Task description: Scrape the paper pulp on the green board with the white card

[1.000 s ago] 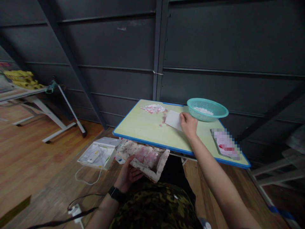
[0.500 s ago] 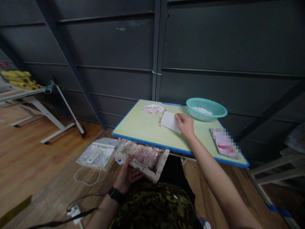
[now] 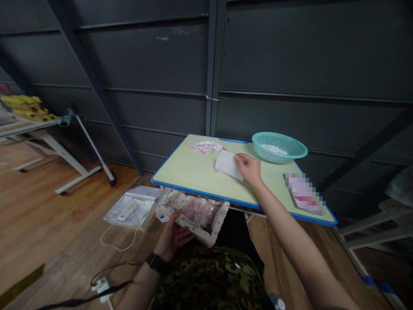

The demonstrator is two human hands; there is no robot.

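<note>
My right hand [image 3: 250,167] pinches a white card [image 3: 228,164] by its right end, low over the pale yellow tabletop [image 3: 193,172] with a blue rim. Just beyond the card lies a heap of small white and pinkish pieces [image 3: 206,147]. Below the table's front edge, my left hand [image 3: 176,234] grips a shallow, stained whitish box [image 3: 195,215] by its near side, thumb over the wall. Pinkish patches show on the bottom of the box. What the small pieces are, I cannot make out.
A green plastic basket [image 3: 292,148] with white bits stands at the table's back right. A pixelated flat object [image 3: 305,196] lies at the right. An open white box [image 3: 132,211] with a cable sits lower left. Another table [image 3: 38,129] bears yellow material [image 3: 27,107].
My right hand has shifted slightly left with the card, which now sits a little closer to the heap. My left hand and its box have stayed put.
</note>
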